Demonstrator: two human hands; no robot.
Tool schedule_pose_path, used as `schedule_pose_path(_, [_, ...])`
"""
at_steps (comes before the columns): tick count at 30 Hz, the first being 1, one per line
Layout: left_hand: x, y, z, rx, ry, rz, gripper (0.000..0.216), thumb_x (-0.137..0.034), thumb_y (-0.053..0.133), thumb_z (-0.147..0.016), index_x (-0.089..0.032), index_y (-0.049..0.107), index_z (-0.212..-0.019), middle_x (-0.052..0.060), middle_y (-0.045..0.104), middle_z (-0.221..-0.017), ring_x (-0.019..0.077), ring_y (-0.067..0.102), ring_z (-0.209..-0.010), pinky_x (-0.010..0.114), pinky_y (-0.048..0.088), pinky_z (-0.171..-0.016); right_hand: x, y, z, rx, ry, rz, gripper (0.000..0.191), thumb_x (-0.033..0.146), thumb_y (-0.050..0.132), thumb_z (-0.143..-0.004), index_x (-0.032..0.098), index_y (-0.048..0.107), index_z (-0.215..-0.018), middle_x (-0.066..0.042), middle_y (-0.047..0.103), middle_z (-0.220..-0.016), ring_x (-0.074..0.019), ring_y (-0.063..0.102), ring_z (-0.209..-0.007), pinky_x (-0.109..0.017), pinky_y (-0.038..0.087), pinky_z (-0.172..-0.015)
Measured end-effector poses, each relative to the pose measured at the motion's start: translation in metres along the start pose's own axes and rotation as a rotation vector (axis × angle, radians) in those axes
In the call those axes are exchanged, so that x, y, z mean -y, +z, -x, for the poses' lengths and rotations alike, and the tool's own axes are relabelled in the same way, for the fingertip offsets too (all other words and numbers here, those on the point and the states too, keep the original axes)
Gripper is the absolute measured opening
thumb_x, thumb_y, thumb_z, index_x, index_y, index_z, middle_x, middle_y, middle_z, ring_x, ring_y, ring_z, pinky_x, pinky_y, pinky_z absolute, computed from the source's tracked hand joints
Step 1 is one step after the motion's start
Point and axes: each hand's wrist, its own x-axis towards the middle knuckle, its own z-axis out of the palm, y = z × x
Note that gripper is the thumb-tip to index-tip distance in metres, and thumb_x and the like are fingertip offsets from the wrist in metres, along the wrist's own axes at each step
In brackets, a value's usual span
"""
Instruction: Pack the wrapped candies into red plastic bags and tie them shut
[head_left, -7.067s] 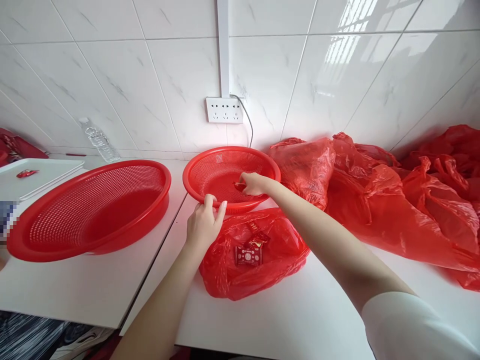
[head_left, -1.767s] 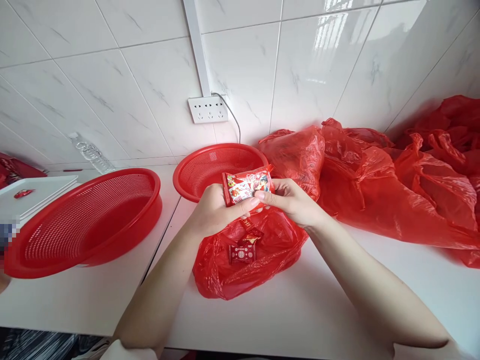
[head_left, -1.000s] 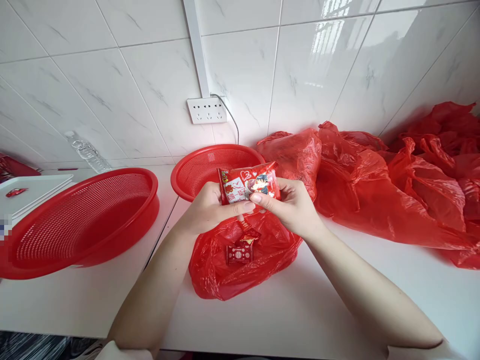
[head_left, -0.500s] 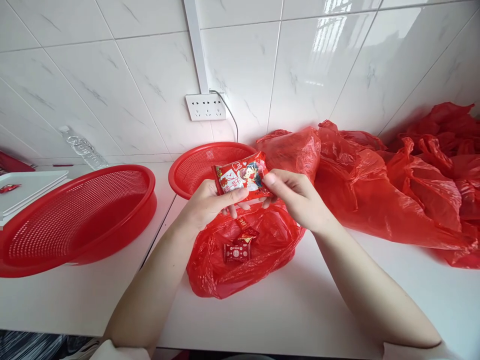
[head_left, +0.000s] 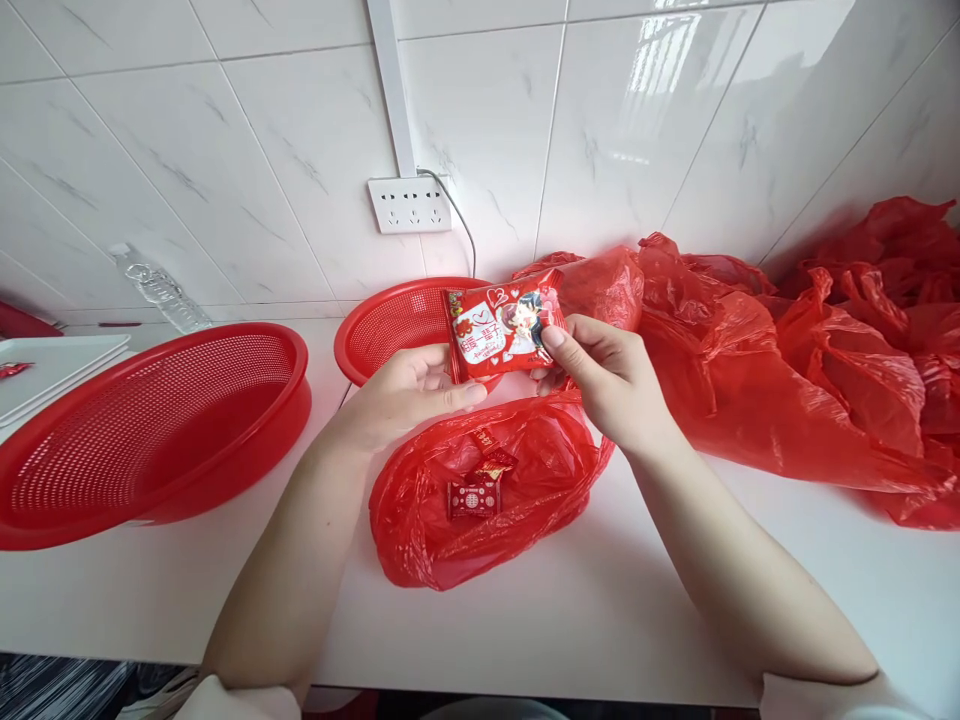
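A red printed snack packet point(head_left: 499, 325), puffed and sealed, is pinched at its right end by my right hand point(head_left: 607, 375), thumb in front and fingers behind. My left hand point(head_left: 405, 395) is at the packet's lower left corner, thumb stretched out below it and fingers apart; whether the fingertips touch the wrapper's edge I cannot tell. Below both hands a red plastic bag point(head_left: 420, 550) lies spread with its mouth open on the table. Inside are a dark red patterned small packet point(head_left: 474, 499) and some shiny red-and-gold wrapped pieces point(head_left: 493, 462).
A large red perforated basket point(head_left: 292, 385) stands at left, and a smaller red basket point(head_left: 375, 325) is behind my hands. Filled red plastic bags point(head_left: 780, 380) line the right side. White trays point(head_left: 75, 360) and a clear bottle point(head_left: 161, 290) are at the back left, below a tiled wall.
The snack packet has moved up and to the right in my right hand. My left thumb has come off its front, and the left fingers have loosened.
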Motion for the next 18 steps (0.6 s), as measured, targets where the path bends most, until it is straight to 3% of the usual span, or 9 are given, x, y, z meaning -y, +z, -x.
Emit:
schedule_pose_path(4, [-0.003,-0.002,0.001,-0.012,0.027,0.008,0.029,-0.036,0.073,-0.082,-0.019,0.072,-0.104,0.006,0.073,-0.098,0.0135,0.066,-0.080,0.024,0.055,-0.073,-0.001,0.001,0.000,0.026,0.007,0.007,0.040,0.057,0.060,-0.087,0.020,0.058,-0.073,-0.001,0.060,-0.067,-0.0144,0.062,-0.059,-0.028,0.052,-0.058])
schedule_pose_path(12, [0.001,-0.011,0.003,0.030,-0.003,-0.028,0.028,-0.031,0.077,-0.078,-0.018,0.076,-0.102,0.007,0.075,-0.100,0.0216,0.069,-0.097,0.032,0.055,-0.088,0.000,0.002,0.002,0.102,0.023,0.001,0.037,0.055,0.061,-0.088,0.019,0.060,-0.077,-0.001,0.061,-0.073,-0.0134,0.062,-0.063,-0.026,0.051,-0.060])
schedule_pose_path(18, [0.001,-0.017,0.003,0.070,0.014,-0.066,0.028,-0.033,0.076,-0.078,-0.019,0.075,-0.103,0.007,0.075,-0.100,0.0224,0.070,-0.096,0.032,0.057,-0.085,-0.001,0.000,0.000,0.162,0.052,-0.092,0.031,0.048,0.069,-0.084,0.018,0.061,-0.080,-0.001,0.061,-0.078,-0.0120,0.057,-0.069,-0.025,0.049,-0.063])
